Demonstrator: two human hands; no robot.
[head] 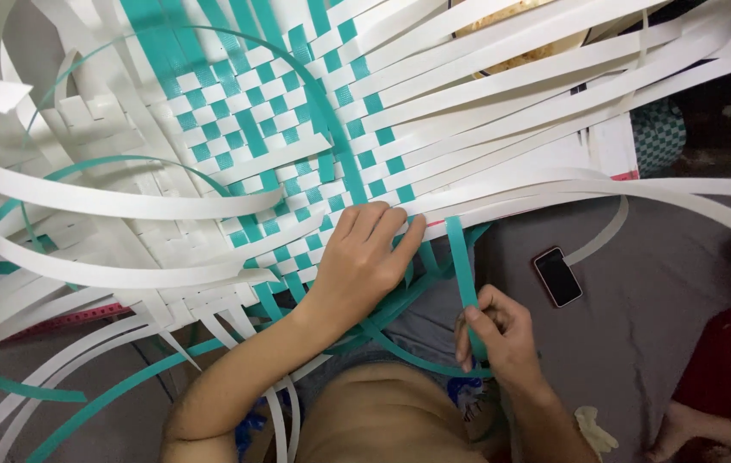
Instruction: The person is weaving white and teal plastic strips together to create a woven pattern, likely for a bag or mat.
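Our left hand [365, 261] lies flat, fingers spread, on the edge of one teal-and-white woven mat [271, 137]. Our right hand [498, 330] pinches one teal strip [460, 257] running up into the weave. One dark phone [557, 276] lies just beside it on the grey floor [657, 291].

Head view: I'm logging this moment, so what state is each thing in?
Mat: partly woven, loose strip ends fanned out.
Teal strip: pinched by right hand, pulled straight.
Left hand: pressed flat on the mat's edge.
Phone: screen dark, lying face up.
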